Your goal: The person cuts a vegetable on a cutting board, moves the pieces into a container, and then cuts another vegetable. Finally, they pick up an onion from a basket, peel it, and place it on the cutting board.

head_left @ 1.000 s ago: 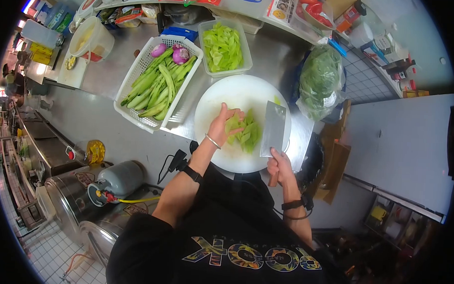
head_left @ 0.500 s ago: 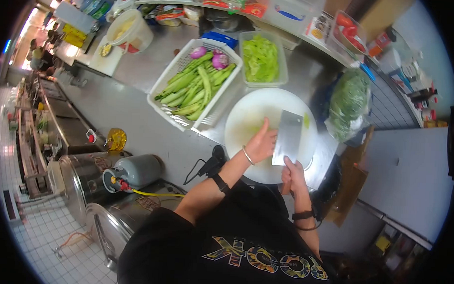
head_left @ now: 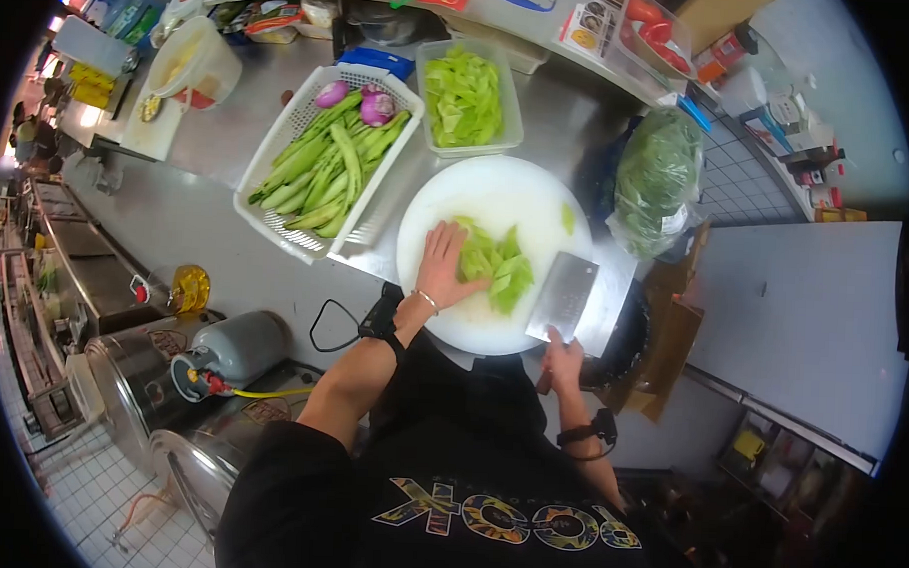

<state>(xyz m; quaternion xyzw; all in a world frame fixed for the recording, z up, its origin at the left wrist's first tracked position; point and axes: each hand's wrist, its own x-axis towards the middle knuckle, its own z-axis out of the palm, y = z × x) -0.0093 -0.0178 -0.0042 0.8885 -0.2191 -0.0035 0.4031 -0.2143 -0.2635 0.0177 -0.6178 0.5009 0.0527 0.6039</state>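
Note:
A pile of pale green vegetable slices [head_left: 497, 265] lies on the round white cutting board [head_left: 432, 198]. My left hand [head_left: 449, 268] rests at the left side of the pile, fingers stretched out, with the thumb touching the slices. Held by its wooden handle, a cleaver [head_left: 564, 296] is in my right hand [head_left: 564, 362]. Its broad blade is over the right part of the board, apart from the pile. One loose slice [head_left: 568, 219] lies near the board's upper right edge. Behind the board stands a plastic tub [head_left: 510, 136] of similar slices.
A white basket [head_left: 266, 239] holds long green vegetables and purple onions. Right of the board is a bagged green vegetable [head_left: 662, 171]. A tomato container [head_left: 623, 55] stands on the shelf. Below the counter's left side are a gas cylinder [head_left: 247, 342] and large metal vessels.
My left hand has moved down onto the board and flattened beside the slices. The cleaver has shifted right and lower, away from my left hand, leaving the slices visible. The camera view has shifted.

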